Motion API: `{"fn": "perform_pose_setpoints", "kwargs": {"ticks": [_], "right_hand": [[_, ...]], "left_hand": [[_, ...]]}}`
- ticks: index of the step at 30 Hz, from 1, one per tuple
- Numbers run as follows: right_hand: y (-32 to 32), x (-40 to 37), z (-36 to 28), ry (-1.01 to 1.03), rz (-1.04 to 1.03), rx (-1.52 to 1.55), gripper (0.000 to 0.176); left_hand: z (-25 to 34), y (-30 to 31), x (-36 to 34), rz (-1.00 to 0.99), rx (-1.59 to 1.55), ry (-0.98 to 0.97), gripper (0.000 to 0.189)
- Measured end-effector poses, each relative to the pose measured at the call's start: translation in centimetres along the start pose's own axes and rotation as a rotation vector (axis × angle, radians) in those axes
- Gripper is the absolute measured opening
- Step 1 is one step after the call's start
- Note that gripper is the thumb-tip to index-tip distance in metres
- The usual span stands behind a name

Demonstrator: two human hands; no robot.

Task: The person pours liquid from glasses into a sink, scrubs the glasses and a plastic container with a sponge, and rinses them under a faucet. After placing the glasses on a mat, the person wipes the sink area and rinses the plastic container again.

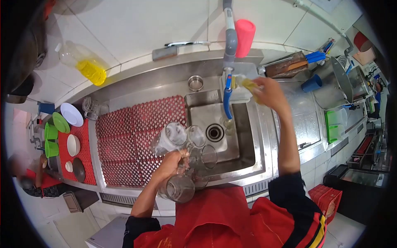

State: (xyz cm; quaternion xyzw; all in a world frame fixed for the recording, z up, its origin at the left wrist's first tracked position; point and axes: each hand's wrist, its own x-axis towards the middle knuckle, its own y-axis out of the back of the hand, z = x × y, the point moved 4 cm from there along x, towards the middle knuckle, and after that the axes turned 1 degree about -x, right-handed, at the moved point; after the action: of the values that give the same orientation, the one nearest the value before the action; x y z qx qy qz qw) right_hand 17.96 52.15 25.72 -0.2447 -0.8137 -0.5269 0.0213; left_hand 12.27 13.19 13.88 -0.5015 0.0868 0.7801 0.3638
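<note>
My left hand [169,164] is closed round the handles of several clear glass mugs [177,189]. They fan out in a cluster over the left front part of the sink [258,155], and one has white suds inside. My right hand [271,96] grips a yellow sponge [250,86], slightly blurred, just right of the tap's blue spout [227,101]. Below the sponge, a pale plastic tub [241,98] sits at the sink's back right corner, its contents partly hidden.
A red perforated mat [124,144] covers the left drainboard, with glass mugs [94,108] at its back corner. A bottle of yellow liquid [89,70] stands behind. Bowls and plates [73,144] lie further left. A blue cup [311,84] and large pot [335,84] are at right.
</note>
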Motion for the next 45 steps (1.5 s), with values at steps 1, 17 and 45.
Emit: {"fn": "perform_pose_setpoints", "kwargs": {"ticks": [1, 17, 45], "right_hand": [[2.8, -2.4, -2.9, -0.162, -0.089, 0.176, 0.027], [-12.9, -11.1, -9.2, 0.089, -0.078, 0.427, 0.024], [-11.5, -13.7, -9.6, -0.523, -0.429, 0.936, 0.025]], "left_hand": [[0.4, -0.4, -0.4, 0.005, 0.021, -0.022, 0.027], [2.0, -2.2, -1.3, -0.079, 0.323, -0.12, 0.026], [0.6, 0.6, 1.3, 0.048, 0.071, -0.256, 0.033]]}}
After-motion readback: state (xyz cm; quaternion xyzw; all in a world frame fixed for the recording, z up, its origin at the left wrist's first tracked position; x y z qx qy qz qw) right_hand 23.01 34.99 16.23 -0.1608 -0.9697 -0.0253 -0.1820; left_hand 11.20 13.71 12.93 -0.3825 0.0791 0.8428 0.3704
